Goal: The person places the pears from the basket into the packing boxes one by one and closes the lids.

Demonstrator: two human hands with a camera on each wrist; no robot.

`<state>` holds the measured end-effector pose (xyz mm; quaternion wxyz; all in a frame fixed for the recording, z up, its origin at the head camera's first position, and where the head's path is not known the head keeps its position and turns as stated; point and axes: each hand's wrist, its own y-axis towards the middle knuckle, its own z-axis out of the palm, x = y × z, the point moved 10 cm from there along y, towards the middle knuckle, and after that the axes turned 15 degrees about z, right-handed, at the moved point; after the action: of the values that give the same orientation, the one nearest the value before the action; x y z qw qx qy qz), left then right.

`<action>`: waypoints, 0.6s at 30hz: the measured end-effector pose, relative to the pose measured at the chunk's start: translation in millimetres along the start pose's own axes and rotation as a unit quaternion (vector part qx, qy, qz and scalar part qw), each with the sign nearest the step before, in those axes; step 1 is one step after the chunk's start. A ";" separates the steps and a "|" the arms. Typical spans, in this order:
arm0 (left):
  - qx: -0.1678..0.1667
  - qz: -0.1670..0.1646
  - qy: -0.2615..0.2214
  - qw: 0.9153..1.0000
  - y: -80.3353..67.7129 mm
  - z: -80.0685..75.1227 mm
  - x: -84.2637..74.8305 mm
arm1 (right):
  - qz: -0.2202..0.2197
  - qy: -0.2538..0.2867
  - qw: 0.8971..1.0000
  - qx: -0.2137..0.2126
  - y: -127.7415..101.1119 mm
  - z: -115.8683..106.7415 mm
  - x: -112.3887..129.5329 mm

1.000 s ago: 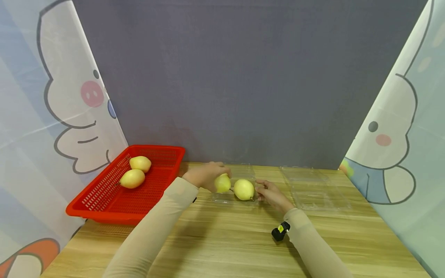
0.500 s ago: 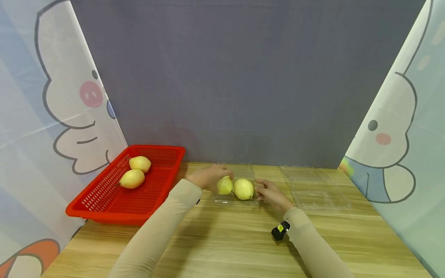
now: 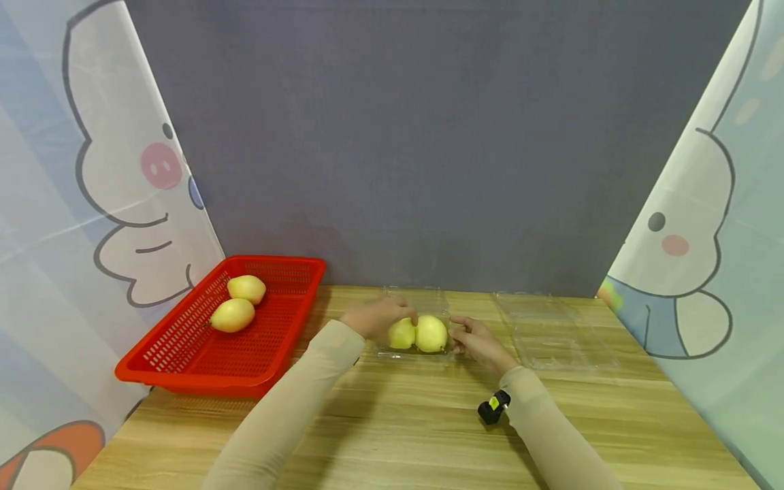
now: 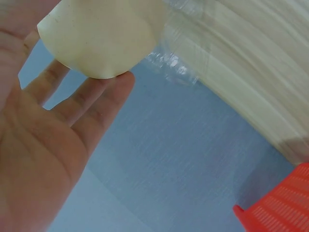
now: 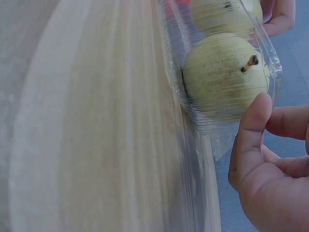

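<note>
A clear plastic clamshell box (image 5: 205,126) sits on the table with its lid (image 3: 429,298) laid back. Side by side in its base are two yellow pears: the right pear (image 3: 431,334) and the left pear (image 3: 401,335), which touch in the head view. My left hand (image 3: 381,316) holds the left pear from above, fingertips curled against its skin (image 4: 104,41). At the box's right end, my right hand (image 3: 480,346) pinches the rim between thumb and index finger, close to the right pear's stem (image 5: 250,63).
A red slatted basket (image 3: 275,340) stands at the left, holding two more pears (image 3: 233,315). To the right lies another open clear plastic box (image 3: 554,354). A grey panel (image 3: 392,136) closes off the back of the wooden table (image 3: 404,429).
My left hand has moved slightly right and lowered the left pear into the box, up against the other pear. My right hand has stayed at the rim.
</note>
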<state>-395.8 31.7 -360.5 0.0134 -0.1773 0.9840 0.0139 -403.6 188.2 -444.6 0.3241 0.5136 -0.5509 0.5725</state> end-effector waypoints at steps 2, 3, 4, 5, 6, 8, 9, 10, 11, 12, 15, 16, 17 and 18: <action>0.002 0.002 -0.001 1.000 0.9 2.2 0.1 | 0.000 0.001 1.000 0.002 0.2 0.4 -0.3; 0.004 0.001 -0.002 1.000 1.2 3.5 0.5 | -0.001 0.001 1.000 0.003 0.3 0.5 -0.4; 0.005 -0.002 -0.005 1.000 1.5 4.8 1.2 | -0.001 0.001 1.000 0.004 0.6 0.5 -0.5; 0.006 -0.004 -0.005 1.000 1.9 6.1 2.1 | -0.002 0.001 1.000 0.006 0.7 0.7 -0.7; 0.007 -0.006 -0.004 1.000 2.2 7.4 3.2 | -0.002 0.000 1.000 0.007 0.8 0.8 -0.9; 0.006 -0.007 -0.004 1.000 2.8 9.9 4.4 | -0.002 0.001 1.000 0.010 0.8 0.9 -0.9; 0.005 -0.005 -0.003 1.000 3.0 11.0 4.6 | -0.002 0.000 1.000 0.010 0.7 1.1 -1.0; 0.004 -0.004 -0.003 1.000 3.2 12.0 4.7 | 0.000 -0.001 1.000 0.009 0.7 0.9 -1.3; 0.001 0.000 0.000 1.000 3.3 12.8 4.4 | 0.000 -0.002 1.000 0.010 0.5 0.9 -1.3; -0.001 0.003 0.000 1.000 3.4 13.6 4.1 | 0.000 -0.002 1.000 0.009 0.5 0.8 -1.4; -0.009 0.011 -0.004 1.000 2.8 15.9 3.3 | -0.001 -0.003 1.000 0.009 -0.1 0.8 -0.9; -0.012 0.014 -0.007 1.000 2.4 16.5 2.9 | -0.002 -0.003 1.000 0.008 -0.3 0.7 -0.7; -0.016 0.017 -0.009 1.000 2.0 16.6 2.5 | -0.004 -0.003 1.000 0.009 -0.7 0.8 -0.2; -0.019 0.018 -0.014 1.000 1.5 16.9 2.3 | -0.004 -0.003 1.000 0.008 -0.9 0.8 0.1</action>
<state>-398.1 32.8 -377.5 0.0236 -0.1599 0.9862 0.0354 -402.6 187.6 -444.4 0.3204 0.5201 -0.5456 0.5736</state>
